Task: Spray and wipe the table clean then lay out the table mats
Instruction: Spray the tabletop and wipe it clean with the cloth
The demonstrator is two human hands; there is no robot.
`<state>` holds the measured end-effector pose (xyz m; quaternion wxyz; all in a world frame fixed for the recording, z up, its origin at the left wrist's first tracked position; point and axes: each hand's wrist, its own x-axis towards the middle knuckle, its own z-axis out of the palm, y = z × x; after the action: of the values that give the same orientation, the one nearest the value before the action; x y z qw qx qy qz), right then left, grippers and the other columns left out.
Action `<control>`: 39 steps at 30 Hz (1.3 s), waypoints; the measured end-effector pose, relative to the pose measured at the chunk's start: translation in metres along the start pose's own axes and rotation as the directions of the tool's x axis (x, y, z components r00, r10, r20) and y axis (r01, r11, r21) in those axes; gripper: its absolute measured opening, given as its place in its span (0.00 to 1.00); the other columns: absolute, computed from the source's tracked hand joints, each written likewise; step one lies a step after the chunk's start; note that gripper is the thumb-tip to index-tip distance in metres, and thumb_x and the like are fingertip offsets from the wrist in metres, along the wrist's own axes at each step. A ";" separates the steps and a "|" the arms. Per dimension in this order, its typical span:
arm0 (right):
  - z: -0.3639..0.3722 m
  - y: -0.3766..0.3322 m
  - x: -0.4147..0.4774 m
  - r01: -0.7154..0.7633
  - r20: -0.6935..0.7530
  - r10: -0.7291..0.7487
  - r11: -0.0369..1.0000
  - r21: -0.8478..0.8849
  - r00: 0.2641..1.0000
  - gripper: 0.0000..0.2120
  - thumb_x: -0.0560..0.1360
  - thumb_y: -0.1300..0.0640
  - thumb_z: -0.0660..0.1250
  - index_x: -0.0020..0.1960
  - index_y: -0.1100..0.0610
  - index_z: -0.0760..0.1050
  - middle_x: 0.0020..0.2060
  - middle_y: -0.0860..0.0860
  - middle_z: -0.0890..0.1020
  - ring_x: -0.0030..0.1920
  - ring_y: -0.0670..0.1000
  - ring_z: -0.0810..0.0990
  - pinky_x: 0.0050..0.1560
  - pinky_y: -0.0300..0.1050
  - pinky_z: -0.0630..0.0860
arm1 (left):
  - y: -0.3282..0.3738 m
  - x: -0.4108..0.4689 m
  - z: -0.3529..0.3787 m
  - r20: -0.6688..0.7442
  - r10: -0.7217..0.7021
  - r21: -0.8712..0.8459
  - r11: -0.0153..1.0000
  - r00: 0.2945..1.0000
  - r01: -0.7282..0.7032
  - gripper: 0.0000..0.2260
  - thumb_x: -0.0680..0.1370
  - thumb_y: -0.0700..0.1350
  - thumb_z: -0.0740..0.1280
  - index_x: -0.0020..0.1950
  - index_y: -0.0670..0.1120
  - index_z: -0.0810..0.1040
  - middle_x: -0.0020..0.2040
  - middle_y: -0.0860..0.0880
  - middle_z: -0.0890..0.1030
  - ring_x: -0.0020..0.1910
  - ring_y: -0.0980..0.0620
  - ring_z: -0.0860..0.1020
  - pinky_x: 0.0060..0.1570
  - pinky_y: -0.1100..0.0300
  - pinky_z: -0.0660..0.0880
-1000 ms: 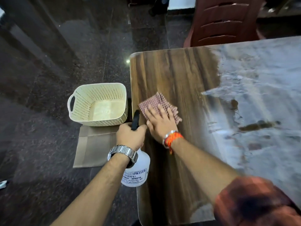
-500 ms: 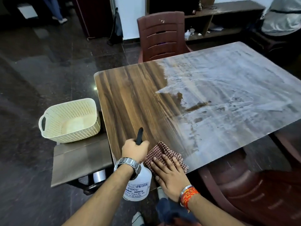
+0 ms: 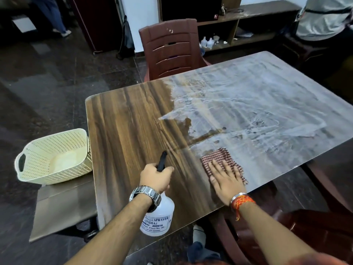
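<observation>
At the tabletop's [image 3: 124, 115] front edge, the left hand [image 3: 155, 177] is wrapped round the neck of a translucent plastic spray bottle [image 3: 158, 217]. The bottle is probably light and rigid, and best held at that neck. Just right, the right hand [image 3: 225, 178] lies flat with straight fingers, pressing a soft, limp checked cloth [image 3: 218, 155] down. Beyond it, a streaky wet film [image 3: 257, 104] covers the right half.

Left hand [image 3: 155, 175] grips spray bottle [image 3: 157, 217] over table [image 3: 124, 121]; right hand [image 3: 225, 179] flat on checked cloth [image 3: 219, 156] at the filmy patch's edge.
</observation>
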<state>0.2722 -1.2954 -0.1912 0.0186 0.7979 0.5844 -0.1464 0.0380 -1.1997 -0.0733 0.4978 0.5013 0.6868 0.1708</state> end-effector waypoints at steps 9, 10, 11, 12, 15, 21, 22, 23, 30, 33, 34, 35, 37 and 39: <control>-0.028 0.045 0.083 -0.228 0.007 0.228 0.971 0.072 0.974 0.26 0.80 0.43 0.43 0.77 0.41 0.42 0.76 0.39 0.44 0.77 0.53 0.42 0.73 0.59 0.36 | 0.041 0.023 0.066 -0.035 -0.054 -0.019 0.998 0.998 0.054 0.13 0.73 0.48 0.71 0.36 0.39 0.82 0.23 0.46 0.79 0.20 0.52 0.76 0.30 0.63 0.72; -0.027 0.037 0.085 -0.199 -0.007 0.200 0.978 0.065 0.980 0.27 0.79 0.43 0.43 0.77 0.42 0.43 0.77 0.40 0.45 0.77 0.54 0.43 0.73 0.60 0.36 | 0.044 0.023 0.071 -0.041 -0.056 -0.022 0.998 0.998 0.055 0.13 0.73 0.48 0.71 0.36 0.38 0.82 0.24 0.46 0.80 0.20 0.51 0.76 0.30 0.63 0.72; -0.027 0.027 0.086 -0.143 -0.020 0.144 0.988 0.053 0.989 0.28 0.79 0.43 0.43 0.77 0.43 0.43 0.77 0.40 0.46 0.77 0.54 0.44 0.73 0.60 0.37 | 0.046 0.024 0.074 -0.043 -0.059 -0.027 0.998 0.997 0.058 0.13 0.73 0.48 0.71 0.36 0.39 0.82 0.25 0.45 0.80 0.20 0.51 0.76 0.30 0.63 0.72; -0.026 0.020 0.087 -0.063 -0.016 0.064 0.997 0.044 0.998 0.28 0.79 0.43 0.43 0.77 0.43 0.43 0.77 0.41 0.46 0.77 0.55 0.44 0.73 0.61 0.37 | 0.048 0.026 0.077 -0.041 -0.065 -0.025 0.998 0.997 0.064 0.13 0.73 0.48 0.71 0.36 0.39 0.82 0.24 0.45 0.80 0.20 0.51 0.76 0.30 0.62 0.72; -0.020 0.003 0.088 0.248 0.008 -0.248 0.969 -0.008 0.969 0.26 0.80 0.43 0.46 0.77 0.43 0.46 0.77 0.42 0.50 0.77 0.55 0.44 0.73 0.59 0.36 | 0.056 0.032 0.086 -0.037 -0.089 -0.022 0.996 0.995 0.088 0.14 0.72 0.49 0.72 0.35 0.38 0.82 0.21 0.45 0.77 0.20 0.49 0.76 0.31 0.61 0.74; -0.022 0.045 0.103 0.419 -0.023 -0.420 0.907 -0.041 0.907 0.25 0.80 0.42 0.46 0.76 0.39 0.49 0.76 0.39 0.53 0.77 0.50 0.48 0.73 0.54 0.36 | 0.064 0.049 0.092 -0.036 -0.078 0.007 0.997 0.996 0.078 0.10 0.73 0.46 0.72 0.36 0.40 0.83 0.32 0.41 0.84 0.20 0.48 0.75 0.27 0.58 0.76; -0.026 0.062 0.112 0.326 -0.056 -0.328 0.944 -0.043 0.943 0.25 0.79 0.42 0.44 0.76 0.39 0.48 0.76 0.39 0.52 0.77 0.50 0.49 0.73 0.54 0.37 | 0.065 0.053 0.091 -0.022 -0.082 0.008 0.997 0.996 0.083 0.10 0.73 0.46 0.72 0.37 0.40 0.83 0.34 0.40 0.85 0.20 0.48 0.75 0.28 0.58 0.76; -0.030 0.081 0.121 0.197 -0.080 -0.199 0.980 -0.032 0.977 0.26 0.79 0.41 0.43 0.76 0.39 0.47 0.76 0.39 0.51 0.77 0.50 0.49 0.74 0.55 0.39 | 0.065 0.057 0.089 -0.010 -0.086 0.002 0.996 0.996 0.086 0.10 0.72 0.47 0.73 0.37 0.40 0.82 0.36 0.38 0.85 0.21 0.47 0.75 0.29 0.57 0.76; -0.040 0.043 0.175 -0.204 -0.097 0.212 0.975 0.087 0.972 0.28 0.80 0.44 0.48 0.78 0.45 0.46 0.77 0.42 0.50 0.77 0.57 0.47 0.72 0.61 0.37 | 0.067 0.084 0.072 -0.013 -0.071 -0.050 0.996 0.997 0.070 0.12 0.73 0.47 0.73 0.39 0.38 0.82 0.36 0.38 0.85 0.21 0.47 0.75 0.29 0.57 0.75; -0.027 -0.039 0.167 0.290 -0.072 -0.291 0.957 -0.029 0.954 0.26 0.79 0.45 0.49 0.77 0.45 0.54 0.76 0.44 0.57 0.76 0.57 0.52 0.73 0.60 0.41 | 0.073 0.096 0.066 -0.028 -0.052 -0.043 0.998 0.998 0.051 0.11 0.72 0.46 0.73 0.36 0.39 0.82 0.29 0.41 0.81 0.20 0.48 0.76 0.29 0.57 0.76; -0.026 -0.057 0.167 0.434 -0.020 -0.435 0.900 -0.044 0.900 0.25 0.79 0.44 0.49 0.76 0.45 0.58 0.75 0.44 0.59 0.76 0.56 0.52 0.73 0.60 0.41 | 0.075 0.101 0.063 -0.039 -0.050 -0.044 0.998 0.998 0.049 0.11 0.72 0.46 0.72 0.35 0.39 0.81 0.27 0.44 0.81 0.21 0.49 0.77 0.29 0.58 0.76; -0.027 -0.066 0.171 0.540 0.019 -0.539 0.841 -0.032 0.842 0.24 0.79 0.44 0.48 0.74 0.45 0.61 0.75 0.43 0.61 0.76 0.54 0.52 0.73 0.59 0.41 | 0.077 0.106 0.060 -0.047 -0.053 -0.066 0.997 0.997 0.050 0.10 0.71 0.46 0.72 0.35 0.39 0.81 0.27 0.44 0.81 0.21 0.48 0.77 0.30 0.58 0.75; -0.031 -0.061 0.194 0.636 0.004 -0.637 0.770 -0.044 0.771 0.24 0.79 0.44 0.48 0.74 0.44 0.61 0.74 0.42 0.61 0.76 0.52 0.54 0.73 0.57 0.42 | 0.081 0.117 0.053 -0.047 -0.068 -0.116 0.991 0.997 0.062 0.11 0.70 0.47 0.73 0.37 0.39 0.82 0.31 0.43 0.84 0.23 0.47 0.78 0.32 0.55 0.77; -0.039 -0.041 0.231 0.543 -0.037 -0.548 0.834 -0.095 0.836 0.24 0.80 0.44 0.48 0.76 0.41 0.54 0.76 0.41 0.57 0.76 0.51 0.52 0.72 0.56 0.41 | 0.085 0.128 0.045 -0.035 -0.076 -0.122 0.990 0.997 0.071 0.11 0.71 0.47 0.73 0.39 0.39 0.83 0.33 0.43 0.85 0.22 0.47 0.77 0.33 0.52 0.78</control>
<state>0.3050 -1.0604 -0.2072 -0.0100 0.6011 0.7933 -0.0967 0.1200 -1.0643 -0.0967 0.5194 0.4412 0.7029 0.2036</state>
